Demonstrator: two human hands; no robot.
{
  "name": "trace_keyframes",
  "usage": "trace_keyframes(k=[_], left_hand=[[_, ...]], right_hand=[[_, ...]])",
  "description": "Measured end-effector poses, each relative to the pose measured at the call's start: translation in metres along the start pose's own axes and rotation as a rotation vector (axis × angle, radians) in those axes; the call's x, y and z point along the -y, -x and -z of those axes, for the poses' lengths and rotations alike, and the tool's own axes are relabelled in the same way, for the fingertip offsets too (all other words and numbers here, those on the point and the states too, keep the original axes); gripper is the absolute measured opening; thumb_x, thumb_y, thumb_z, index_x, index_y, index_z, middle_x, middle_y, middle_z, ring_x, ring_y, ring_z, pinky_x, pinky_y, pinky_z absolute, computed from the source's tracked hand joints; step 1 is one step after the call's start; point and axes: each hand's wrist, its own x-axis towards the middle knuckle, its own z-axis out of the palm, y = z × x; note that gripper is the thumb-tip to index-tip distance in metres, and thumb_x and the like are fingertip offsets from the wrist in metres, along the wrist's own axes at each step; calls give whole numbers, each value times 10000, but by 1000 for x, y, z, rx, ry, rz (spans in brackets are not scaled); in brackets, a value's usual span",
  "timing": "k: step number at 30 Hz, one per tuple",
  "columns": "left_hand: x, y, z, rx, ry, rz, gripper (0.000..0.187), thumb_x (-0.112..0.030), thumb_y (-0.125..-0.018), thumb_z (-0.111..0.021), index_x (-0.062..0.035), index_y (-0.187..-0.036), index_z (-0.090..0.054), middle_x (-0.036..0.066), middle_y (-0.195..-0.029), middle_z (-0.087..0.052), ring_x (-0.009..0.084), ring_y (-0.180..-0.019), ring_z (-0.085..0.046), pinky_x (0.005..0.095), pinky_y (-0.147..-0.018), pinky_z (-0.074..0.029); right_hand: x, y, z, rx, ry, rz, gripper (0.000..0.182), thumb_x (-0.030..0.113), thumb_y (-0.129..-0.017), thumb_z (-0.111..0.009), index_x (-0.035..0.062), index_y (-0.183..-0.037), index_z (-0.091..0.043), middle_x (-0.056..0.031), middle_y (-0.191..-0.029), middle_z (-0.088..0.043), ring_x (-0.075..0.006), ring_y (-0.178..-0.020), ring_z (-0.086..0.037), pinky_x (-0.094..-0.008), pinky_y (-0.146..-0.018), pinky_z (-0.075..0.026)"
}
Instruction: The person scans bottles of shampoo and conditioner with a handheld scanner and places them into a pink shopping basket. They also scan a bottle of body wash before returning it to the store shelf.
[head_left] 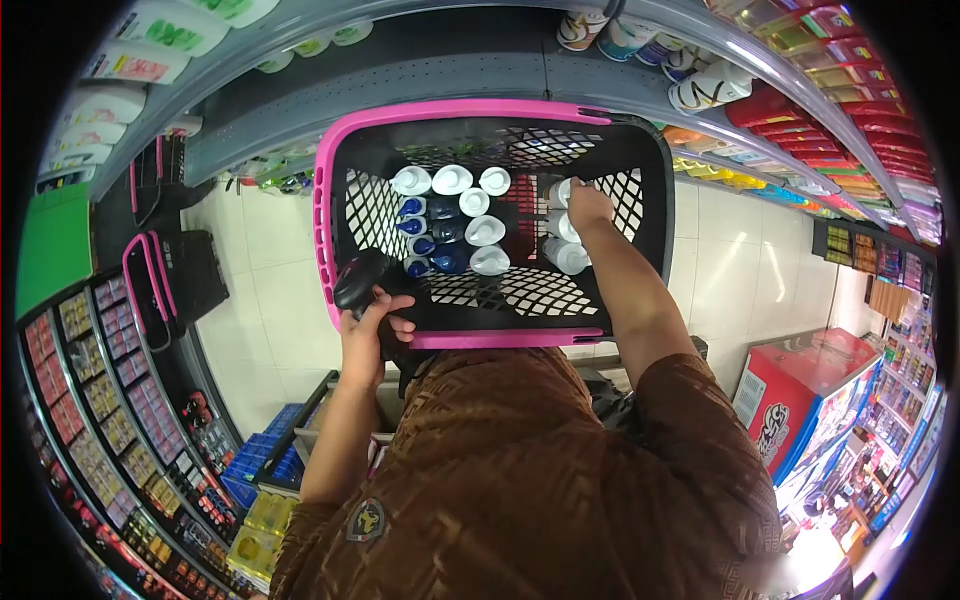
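Note:
A black shopping basket [640,150] with a pink rim sits in front of me. Inside it, white-topped bottles [452,180] and blue-topped bottles [411,226] stand upright in rows on the left. A shorter row of white-topped bottles [570,257] stands on the right. My right hand [590,203] reaches into the basket, its fingers closed around the top of the rearmost bottle in that row; the fingertips are partly hidden. At the basket's near left corner, my left hand [374,328] grips a black handheld scanner [358,281], with some fingers stretched out.
Grey shelves [400,75] run behind the basket, with white bottles at left and spray cans [712,86] at right. Black baskets with pink handles [165,285] stand on the left. A red chest freezer [795,385] is at right. Packed goods shelves [110,380] line the left.

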Motion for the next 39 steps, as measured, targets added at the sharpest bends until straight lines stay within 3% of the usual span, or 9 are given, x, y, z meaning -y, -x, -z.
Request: trace_keyframes(k=[8, 12, 14, 18, 23, 26, 28, 31, 39], left_hand=[[2, -7, -15, 67, 56, -35, 227, -155, -947, -616, -66, -1121, -501, 220, -982, -707, 196, -638, -662, 328, -537, -564], [5, -5, -20, 92, 75, -58, 248, -156, -941, -621, -50, -1129, -499, 221, -972, -704, 198, -605, -659, 321, -521, -564], [5, -3, -24, 111, 82, -81, 246, -156, -945, -619, -42, -1128, -503, 217, -949, -701, 192, -593, -656, 318, -515, -563], [8, -2, -27, 125, 102, -94, 186, -137, -949, -613, -38, -1081, -527, 218, -941, -710, 199, -578, -666, 308, -515, -571], [8, 3, -26, 121, 104, -99, 173, -135, -948, -618, -44, -1067, -533, 217, -939, -710, 199, -579, -665, 307, -515, -569], [8, 5, -23, 110, 142, -111, 155, -130, -949, -617, -52, -1059, -541, 216, -934, -715, 200, -581, -668, 307, -517, -570], [10, 7, -20, 103, 131, -105, 146, -125, -948, -618, -57, -1054, -545, 215, -931, -719, 200, -583, -673, 308, -516, -573], [10, 10, -21, 89, 142, -112, 139, -120, -947, -618, -58, -1049, -546, 213, -928, -721, 201, -584, -677, 307, -513, -576], [10, 14, -20, 121, 120, -133, 165, -145, -950, -620, -62, -1066, -537, 198, -926, -715, 193, -595, -675, 307, -523, -576]], right_hand=[[14, 43, 36, -89, -127, -7, 678, 315, -845, -697, 127, -1453, -463, -200, -1319, -573, -379, -1159, -633, -484, -889, -553], [-5, 87, 139, -562, -574, 141, 410, 277, -849, -744, 134, -1214, -624, -125, -1119, -639, -314, -974, -673, -420, -783, -547], [-43, 73, 173, -719, -671, 1, 408, 260, -867, -727, 106, -1219, -591, -109, -1158, -608, -267, -872, -686, -438, -754, -541], [-130, 8, 236, -1253, -521, -84, 551, 296, -859, -724, 91, -1336, -538, -169, -1261, -571, -365, -1101, -629, -468, -920, -513], [-189, -61, 297, -652, -471, -453, 838, 590, -821, -680, 110, -1475, -467, -230, -1455, -502, -404, -1298, -534, -466, -1058, -460], [-231, -112, 290, -673, -274, -162, 830, 636, -814, -677, 188, -1483, -478, -166, -1497, -506, -343, -1320, -541, -440, -1049, -474], [-205, -82, 299, -687, -355, -264, 759, 639, -809, -683, 242, -1439, -536, -105, -1441, -579, -308, -1280, -585, -428, -1018, -498], [-159, -35, 318, -618, -444, -418, 729, 656, -811, -657, 163, -1347, -632, -177, -1307, -658, -358, -1212, -622, -439, -1005, -497], [-151, -42, 296, -714, -375, -358, 624, 509, -827, -665, 18, -1212, -647, -287, -1023, -711, -440, -1006, -688, -508, -887, -546]])
